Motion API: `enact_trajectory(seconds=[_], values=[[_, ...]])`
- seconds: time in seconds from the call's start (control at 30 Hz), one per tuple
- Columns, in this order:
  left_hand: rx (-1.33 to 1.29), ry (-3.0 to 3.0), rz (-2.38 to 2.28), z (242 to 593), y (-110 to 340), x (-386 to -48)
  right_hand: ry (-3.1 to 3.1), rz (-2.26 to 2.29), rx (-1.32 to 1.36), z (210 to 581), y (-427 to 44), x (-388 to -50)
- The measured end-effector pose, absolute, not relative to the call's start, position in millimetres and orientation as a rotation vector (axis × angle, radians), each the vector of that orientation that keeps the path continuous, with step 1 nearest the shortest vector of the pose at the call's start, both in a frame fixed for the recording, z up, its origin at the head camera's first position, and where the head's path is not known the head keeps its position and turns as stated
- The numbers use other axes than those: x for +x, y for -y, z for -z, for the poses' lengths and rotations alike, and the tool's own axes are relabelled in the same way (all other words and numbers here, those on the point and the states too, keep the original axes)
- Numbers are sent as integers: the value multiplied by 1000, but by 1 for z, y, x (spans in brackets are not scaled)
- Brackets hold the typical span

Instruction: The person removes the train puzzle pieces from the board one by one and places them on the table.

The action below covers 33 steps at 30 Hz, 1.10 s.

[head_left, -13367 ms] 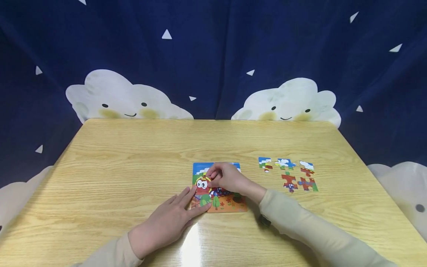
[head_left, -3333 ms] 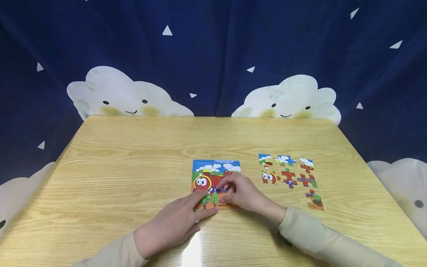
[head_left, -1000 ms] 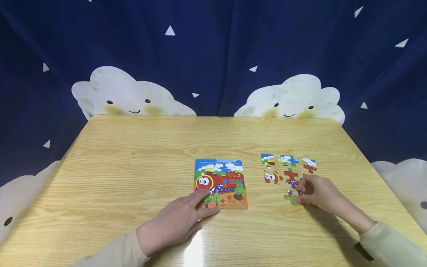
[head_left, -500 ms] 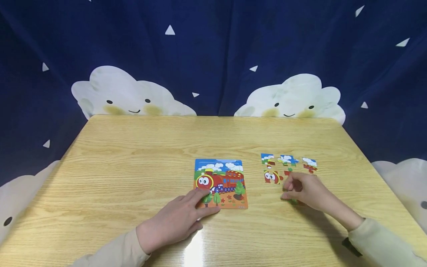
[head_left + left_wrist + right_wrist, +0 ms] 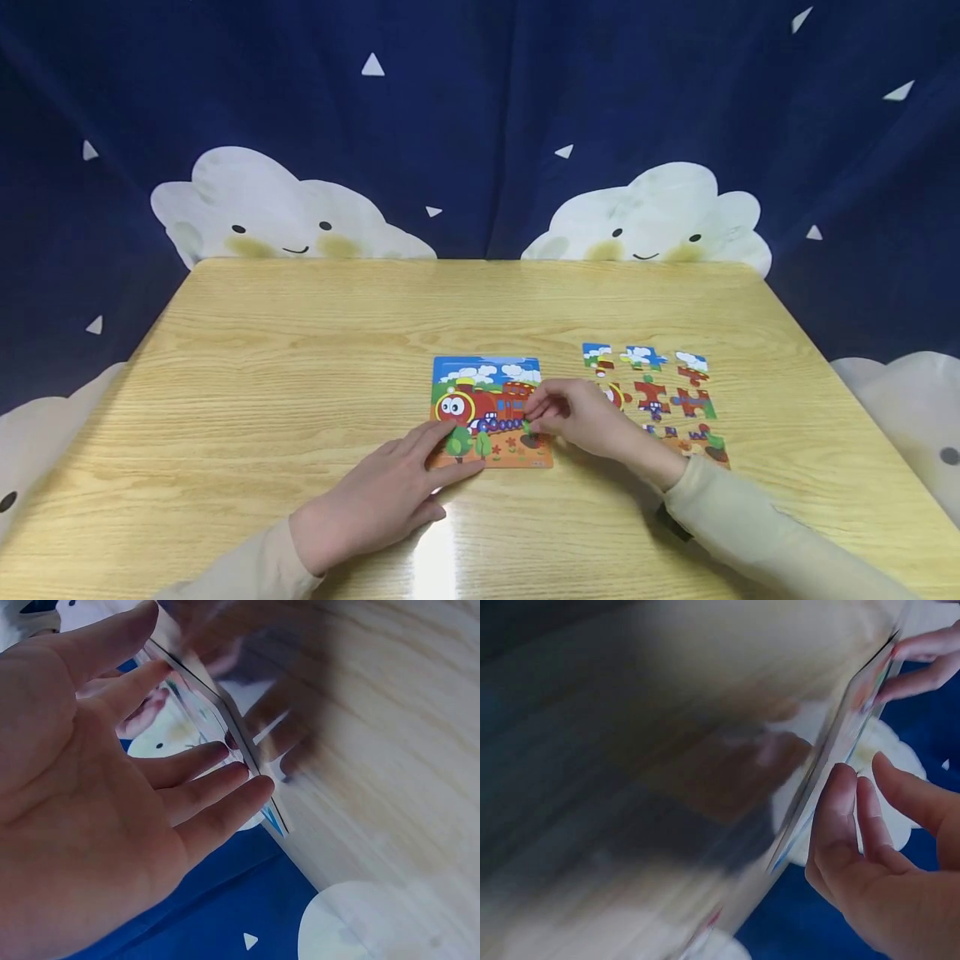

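A square train-picture puzzle board [image 5: 491, 396] lies flat on the table in the head view. My left hand [image 5: 378, 492] rests at its lower left, straight fingers on the board's corner and edge. In the left wrist view the fingertips of the left hand [image 5: 142, 780] touch the board's edge. My right hand [image 5: 581, 417] is at the board's right edge, fingers bent. The right wrist view shows a gap between thumb and fingers of the right hand [image 5: 885, 847], with nothing visible in it. To the right lie loose puzzle pieces, including a cloud piece [image 5: 643, 358] and a red train piece [image 5: 651, 398].
The loose pieces stand in rough rows on the wooden table [image 5: 300, 358]. My right hand and sleeve [image 5: 757, 517] partly cover an eye piece [image 5: 615, 395] and a lower piece [image 5: 660, 431]. A dark blue curtain [image 5: 480, 125] with cloud shapes hangs behind the table.
A tree piece came off the board and now lies in the lower row at right. My right hand let go of it and moved left to the board. The left hand stays on the board.
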<state>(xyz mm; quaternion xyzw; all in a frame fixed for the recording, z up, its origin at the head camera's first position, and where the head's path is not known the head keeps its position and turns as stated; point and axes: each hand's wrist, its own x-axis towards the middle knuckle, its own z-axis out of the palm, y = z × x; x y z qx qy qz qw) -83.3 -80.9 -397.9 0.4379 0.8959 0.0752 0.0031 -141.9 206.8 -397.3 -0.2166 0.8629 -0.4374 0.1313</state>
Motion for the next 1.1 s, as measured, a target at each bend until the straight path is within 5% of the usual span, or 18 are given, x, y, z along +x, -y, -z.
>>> enact_trajectory(seconds=[0.93, 1.1], values=[[1294, -2817, -268, 396, 94, -84, -2357, 1402, -499, 400, -139, -145], [1313, -2827, -259, 397, 94, -85, -2436, 1340, -643, 400, -132, -142]])
